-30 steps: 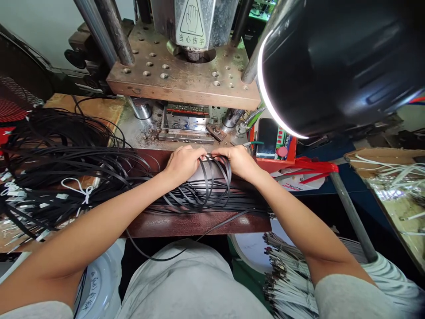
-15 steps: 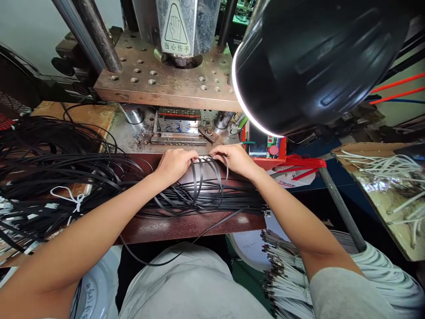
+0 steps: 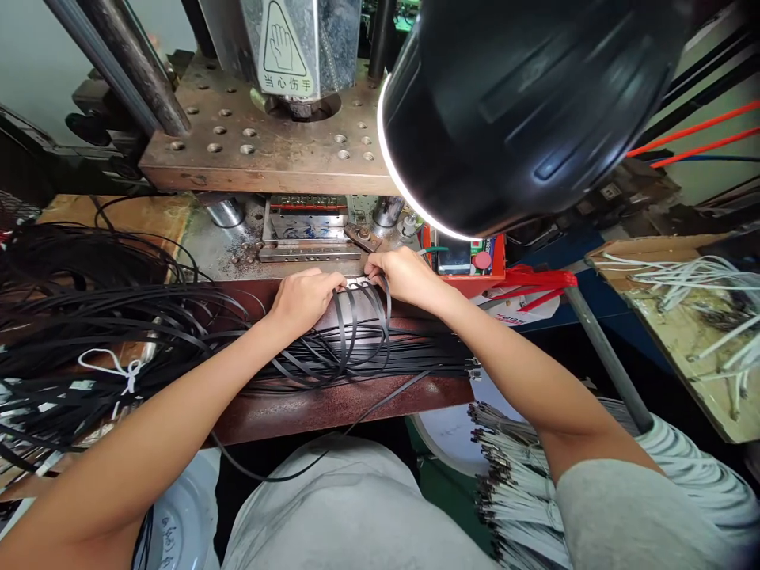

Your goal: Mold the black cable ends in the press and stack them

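Observation:
Both my hands rest on the dark red bench top (image 3: 332, 400) in front of a press. My left hand (image 3: 304, 297) is curled, its fingertips pinching the ends of looped flat black cables (image 3: 350, 336). My right hand (image 3: 402, 275) is curled too, pinching the same cable ends just to the right; small metal tips show between the two hands. The loops hang toward me over the bench. Just beyond my fingers lies the press die (image 3: 309, 229), under the drilled metal plate (image 3: 267, 154).
A big tangle of black cables (image 3: 77, 317) covers the bench on the left. A black lamp shade (image 3: 522, 103) looms at upper right. A red control box (image 3: 469, 261) sits right of the die. White cable bundles (image 3: 522, 491) lie below right; more white cables (image 3: 701, 293) on a right-hand tray.
The view has swung to the right, so everything sits further left in the picture. Both hands stay pinched on the cable ends at the bench's far edge.

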### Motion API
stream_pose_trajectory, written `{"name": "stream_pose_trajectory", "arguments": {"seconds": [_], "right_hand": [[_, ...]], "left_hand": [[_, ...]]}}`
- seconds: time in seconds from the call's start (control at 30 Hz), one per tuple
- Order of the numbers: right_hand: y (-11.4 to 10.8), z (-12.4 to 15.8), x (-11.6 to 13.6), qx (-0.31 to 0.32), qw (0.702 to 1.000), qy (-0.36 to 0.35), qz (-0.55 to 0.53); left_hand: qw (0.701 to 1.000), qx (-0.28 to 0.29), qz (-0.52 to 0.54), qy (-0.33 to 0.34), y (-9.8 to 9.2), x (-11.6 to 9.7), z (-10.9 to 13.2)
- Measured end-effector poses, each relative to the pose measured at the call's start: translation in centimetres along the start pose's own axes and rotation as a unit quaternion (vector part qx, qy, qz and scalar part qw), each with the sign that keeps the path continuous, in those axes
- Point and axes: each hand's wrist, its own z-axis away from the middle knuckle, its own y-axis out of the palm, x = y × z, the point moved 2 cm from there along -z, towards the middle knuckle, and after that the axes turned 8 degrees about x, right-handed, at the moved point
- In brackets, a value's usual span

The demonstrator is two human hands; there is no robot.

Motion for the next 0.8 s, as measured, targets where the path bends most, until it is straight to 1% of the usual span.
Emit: {"name": "stream_pose_trajectory", "arguments": {"seconds": [0.07, 0.13, 0.23, 0.3, 0.37, 0.4, 0.47, 0.5, 0.53, 0.57, 0.6, 0.63, 0.67, 0.73, 0.77, 0.8], "right_hand": [[0.3, 0.3, -0.4, -0.018, 1.0, 0.001, -0.019], [1.0, 0.7, -0.9, -0.049, 0.998, -0.012, -0.03], [2.4, 1.1, -1.5, -0.094, 0.994, -0.035, -0.053], [3.3, 1.0, -1.6, -0.12, 0.99, -0.032, -0.07], [3.6, 0.8, -1.7, -0.133, 0.988, -0.024, -0.08], [3.4, 0.7, -1.8, -0.127, 0.988, -0.032, -0.082], [2.1, 1.1, -2.6, -0.098, 0.99, -0.058, -0.086], [1.0, 1.6, -3.3, -0.085, 0.99, -0.061, -0.09], [-0.2, 2.5, -4.2, -0.075, 0.992, -0.049, -0.092], [-1.4, 3.7, -5.1, -0.064, 0.994, -0.02, -0.087], [-2.5, 5.1, -6.1, -0.045, 0.996, 0.024, -0.074], [-3.3, 6.6, -6.9, -0.011, 0.996, 0.071, -0.057], [-3.8, 8.1, -7.6, 0.036, 0.992, 0.111, -0.041], [-3.8, 10.8, -8.3, 0.132, 0.978, 0.159, -0.024], [-3.4, 11.7, -8.3, 0.167, 0.971, 0.168, -0.021], [-2.9, 12.4, -8.1, 0.187, 0.968, 0.168, -0.014]], "left_hand": [[1.0, -0.007, -0.001, -0.001, -0.1, 0.0, 0.0], [1.0, -0.011, -0.001, -0.003, -0.2, -0.1, 0.0], [1.0, -0.006, -0.002, -0.011, -0.4, -0.1, 0.0], [1.0, -0.001, 0.0, -0.017, -0.4, -0.2, 0.0], [1.0, 0.004, 0.004, -0.024, -0.5, -0.2, 0.1], [1.0, 0.006, 0.004, -0.028, -0.5, -0.2, 0.1], [0.999, 0.017, 0.004, -0.04, -0.5, 0.0, 0.2], [0.999, 0.025, 0.005, -0.045, -0.6, 0.1, 0.1], [0.998, 0.035, 0.01, -0.048, -0.6, 0.2, 0.1], [0.998, 0.046, 0.017, -0.046, -0.6, 0.3, 0.0], [0.997, 0.053, 0.027, -0.043, -0.6, 0.3, -0.1], [0.997, 0.056, 0.039, -0.037, -0.6, 0.3, -0.2], [0.997, 0.053, 0.05, -0.029, -0.6, 0.3, -0.4], [0.997, 0.042, 0.069, -0.013, -0.6, 0.1, -0.8], [0.996, 0.037, 0.075, -0.008, -0.6, 0.0, -1.1], [0.996, 0.036, 0.078, -0.007, -0.5, -0.2, -1.3]]}}
